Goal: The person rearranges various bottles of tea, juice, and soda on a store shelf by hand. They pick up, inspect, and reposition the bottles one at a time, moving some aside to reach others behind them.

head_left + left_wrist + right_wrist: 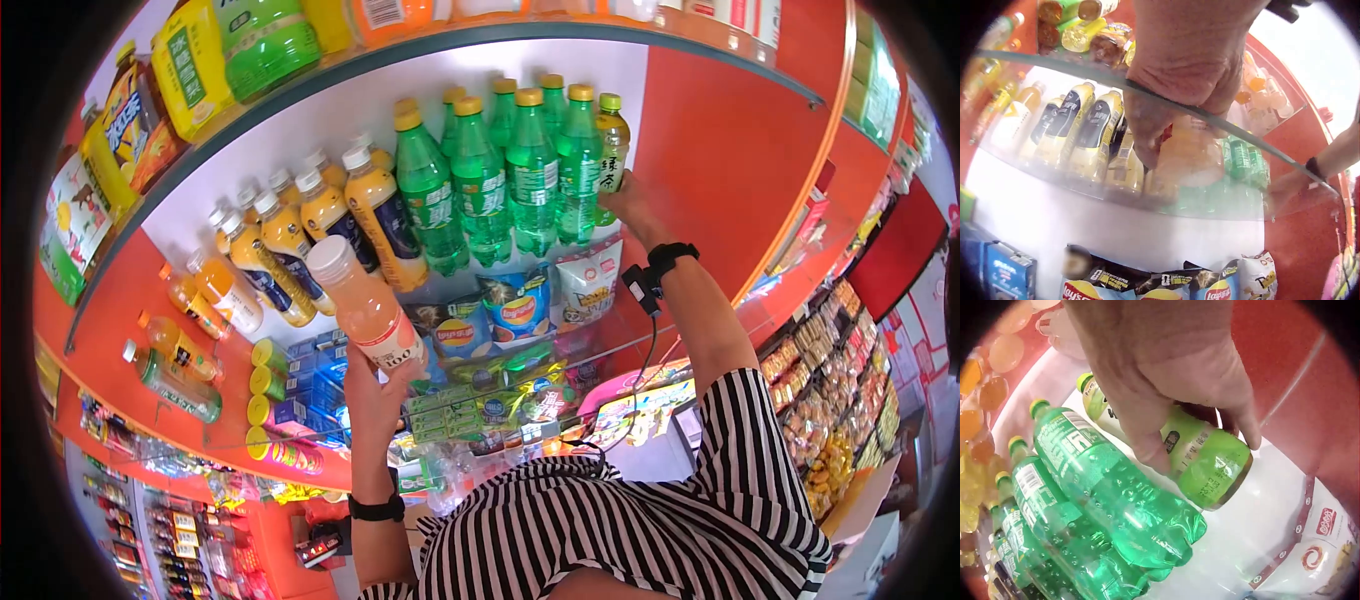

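My left hand [377,400] grips the lower part of a peach-coloured drink bottle [365,308] with a white cap, tilted in front of the shelf. In the left wrist view that bottle [1192,155] shows blurred through the glass shelf edge. At the right end of the bottle row, my right hand [630,200] holds a green tea bottle [611,135] with a yellow-green cap. Thumb and fingers wrap round its green label [1210,469] in the right wrist view. Beside it stand several green soda bottles [1110,481] with yellow caps.
Yellow-orange drink bottles [375,215] stand left of the green ones. The glass shelf's front edge [1235,128] crosses before the bottles. Below are chip bags [518,300] and blue boxes [325,375]. An upper shelf [430,58] carries more drinks. A red side panel [715,150] bounds the right.
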`<state>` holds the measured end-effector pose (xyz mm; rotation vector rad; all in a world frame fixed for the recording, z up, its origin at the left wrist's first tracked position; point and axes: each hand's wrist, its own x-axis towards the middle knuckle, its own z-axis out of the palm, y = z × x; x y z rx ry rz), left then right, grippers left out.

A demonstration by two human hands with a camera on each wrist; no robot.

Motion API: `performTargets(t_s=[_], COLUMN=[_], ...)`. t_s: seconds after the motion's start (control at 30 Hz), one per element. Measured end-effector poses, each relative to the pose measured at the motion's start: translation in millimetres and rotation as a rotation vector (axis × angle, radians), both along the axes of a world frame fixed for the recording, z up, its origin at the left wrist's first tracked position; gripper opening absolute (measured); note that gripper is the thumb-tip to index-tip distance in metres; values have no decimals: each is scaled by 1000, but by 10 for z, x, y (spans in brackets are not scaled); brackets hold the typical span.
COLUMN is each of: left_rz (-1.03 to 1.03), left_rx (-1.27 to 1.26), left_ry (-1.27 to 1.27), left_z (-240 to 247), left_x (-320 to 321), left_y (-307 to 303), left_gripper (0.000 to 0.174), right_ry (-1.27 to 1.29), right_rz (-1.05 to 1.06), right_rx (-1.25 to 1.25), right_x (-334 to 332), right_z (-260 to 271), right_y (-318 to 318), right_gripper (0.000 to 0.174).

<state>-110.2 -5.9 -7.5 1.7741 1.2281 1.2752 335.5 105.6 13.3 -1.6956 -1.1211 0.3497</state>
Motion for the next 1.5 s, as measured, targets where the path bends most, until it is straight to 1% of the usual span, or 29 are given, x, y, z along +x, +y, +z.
performTargets(t_s=[0.07, 0.1, 0.13, 0.23, 0.3, 0.33, 0.4, 0.47, 0.53, 0.57, 0.6, 0.7, 0.77, 0.8, 0.83, 0.87, 0.9, 0.93, 1.0, 1.03, 1.07, 1.1, 1.13, 1.2, 1.27, 1.3, 1.37, 1.43, 1.5], left_rz=[16, 4, -8, -2, -14, -9, -21, 1, -110, -101, -91, 3, -97, -88, -44, -1, 33, 35, 126, 115, 108, 106, 62, 23, -138, -134, -245, -244, -221], left_rx=[-27, 3, 0, 36, 46, 57, 85, -11, 103, 122, 143, 68, 6, 11, 122, 233, 229, 237, 371, 379, 382, 380, 398, 433, 429, 440, 405, 399, 419], left_ry=[-4, -13, -13, -11, -17, -19, -31, -8, 21, -23, -67, 21, -30, -36, -10, 17, 32, 31, 60, 9, 13, 19, -6, -31, 1, 1, -8, 14, 1], left_z=[18, -11, -12, -52, -36, -30, -38, 98, 80, 43, 27, 132, 202, 180, 124, 68, 13, -33, -96, -123, -132, -148, -105, -17, 12, -8, -61, -57, -51], left_x=[6, -1, 1, -10, 12, 11, 23, 81, 49, 48, 51, -8, -5, -9, -14, -19, -28, -55, -121, -140, -153, -171, -190, -202, -204, -186, -143, -156, -160], left_y=[-13, 2, -2, 27, 18, 13, 4, -94, 6, 15, 3, -62, -109, -116, -113, -111, -115, -143, -209, -246, -290, -332, -387, -473, -512, -518, -528, -574, -603], left_gripper=[64, 64, 64, 64, 63, 63, 62, 57, 57, 59, 61, 63, 67, 67, 68, 70, 70, 70, 67, 61, 58, 55, 51, 47, 45, 45, 44, 45, 47], right_ry=[34, 76, 76, 60, 67, 65, 65, 116, 124, 142, 137, 84, 68, 79, 72, 141, 212, 209, 152, 5, -68, 129, 147, 91, 72, 114, 138, 163, 105], right_rz=[75, 128, 116, 118, 114, 104, 140, 243, 274, 278, 294, 310, 331, 342, 348, 380, 411, 413, 446, 459, 425, 480, 484, 491, 563, 578, 612, 660, 683], right_rx=[20, 56, 54, 51, -88, -88, 51, 73, 91, 79, 152, 62, 68, 76, 81, 136, 191, 198, 167, 124, 90, 169, 176, 170, 108, 87, 100, 107, 132], right_x=[13, 36, 66, 117, -8, -4, 36, 25, -143, -166, -263, -536, -828, -984, -1112, -1226, -1327, -1430, -1595, -1566, -1634, -1808, -1942, -2127, -2252, -2330, -2525, -2744, -2893], right_z=[15, 13, -7, 29, 197, 155, 45, -2, 49, 5, -12, 42, 102, 143, 131, 95, 63, 57, 56, -29, -46, -31, 19, 58, 45, 28, 61, 78, 69], right_y=[-111, -207, -267, -519, -843, -938, -1146, -1439, -1650, -1698, -1740, -1873, -1976, -2013, -2011, -1993, -1986, -1988, -1960, -1919, -1903, -1897, -1908, -1923, -1894, -1878, -1886, -1872, -1850], right_gripper=[49, 55, 55, 54, 50, 50, 45, 42, 41, 40, 42, 39, 37, 37, 37, 39, 42, 42, 46, 47, 47, 46, 45, 46, 47, 49, 49, 50, 51])
